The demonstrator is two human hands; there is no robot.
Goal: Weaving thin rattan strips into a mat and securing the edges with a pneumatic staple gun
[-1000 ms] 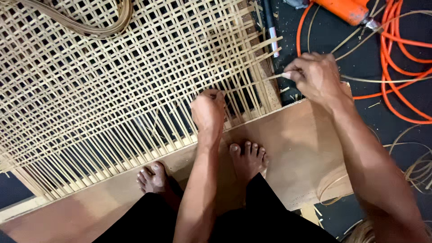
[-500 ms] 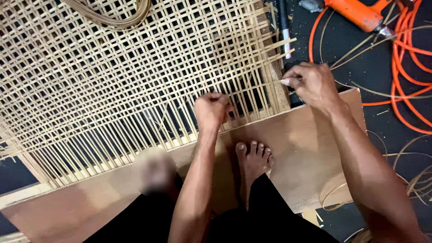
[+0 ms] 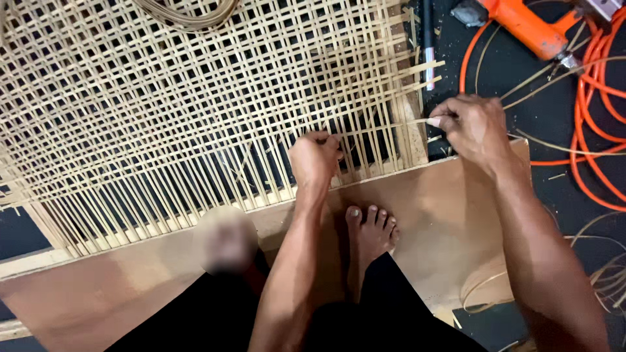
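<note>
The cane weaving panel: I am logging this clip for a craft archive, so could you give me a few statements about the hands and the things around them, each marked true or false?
1. The right hand pinches a thin cane strand at the right edge of the woven panel. True.
2. The left hand lies flat and open on the wooden board. False: it is closed in a fist on the weave near the panel's lower edge.
3. An orange hose lies coiled on the dark floor to the right. True.
4. The orange tool is in the right hand's grip. False: it lies apart on the floor at top right.
5. A bare foot rests on the board. True.
</note>
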